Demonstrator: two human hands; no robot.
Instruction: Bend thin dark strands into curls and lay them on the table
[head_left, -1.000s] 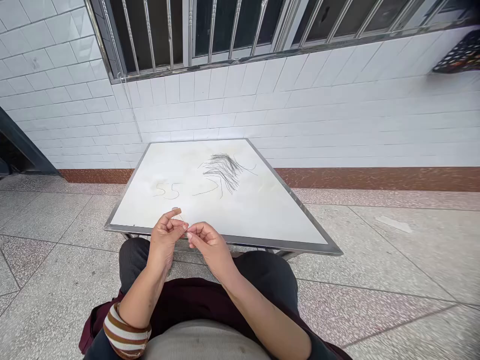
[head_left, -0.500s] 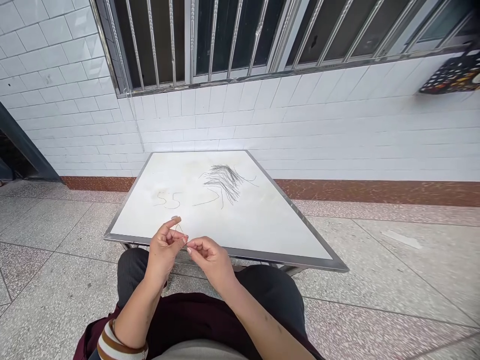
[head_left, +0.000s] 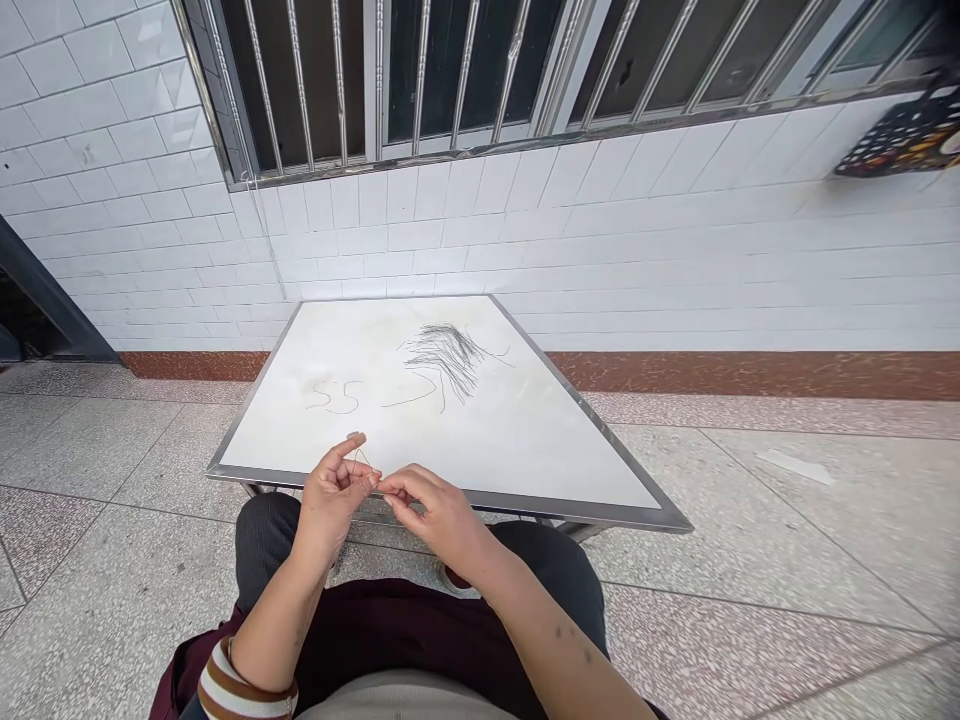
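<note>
My left hand (head_left: 332, 497) pinches a thin bent wire (head_left: 361, 457) between thumb and fingertips, with its index finger stretched forward. Part of the wire stands up in a narrow loop above the fingers. Close against it, my right hand (head_left: 431, 510) has thumb and fingers bent together at the left fingertips; what they hold is too small to make out. Both hands are over the near edge of a white table (head_left: 525, 450). Farther back lies a pile of thin dark wires (head_left: 448, 352). Several curved single wires (head_left: 346, 398) rest to its left.
A grey metal rim (head_left: 645, 519) edges the table, which stands by a white tiled wall (head_left: 420, 235) with a barred window (head_left: 450, 80). A patterned bag (head_left: 896, 140) hangs at the right. A white strip (head_left: 796, 466) lies on the floor.
My right hand has turned a little and its wrist has shifted slightly right, its fingers still by the left fingertips. The left hand keeps its pinch on the wire. The view has moved slightly.
</note>
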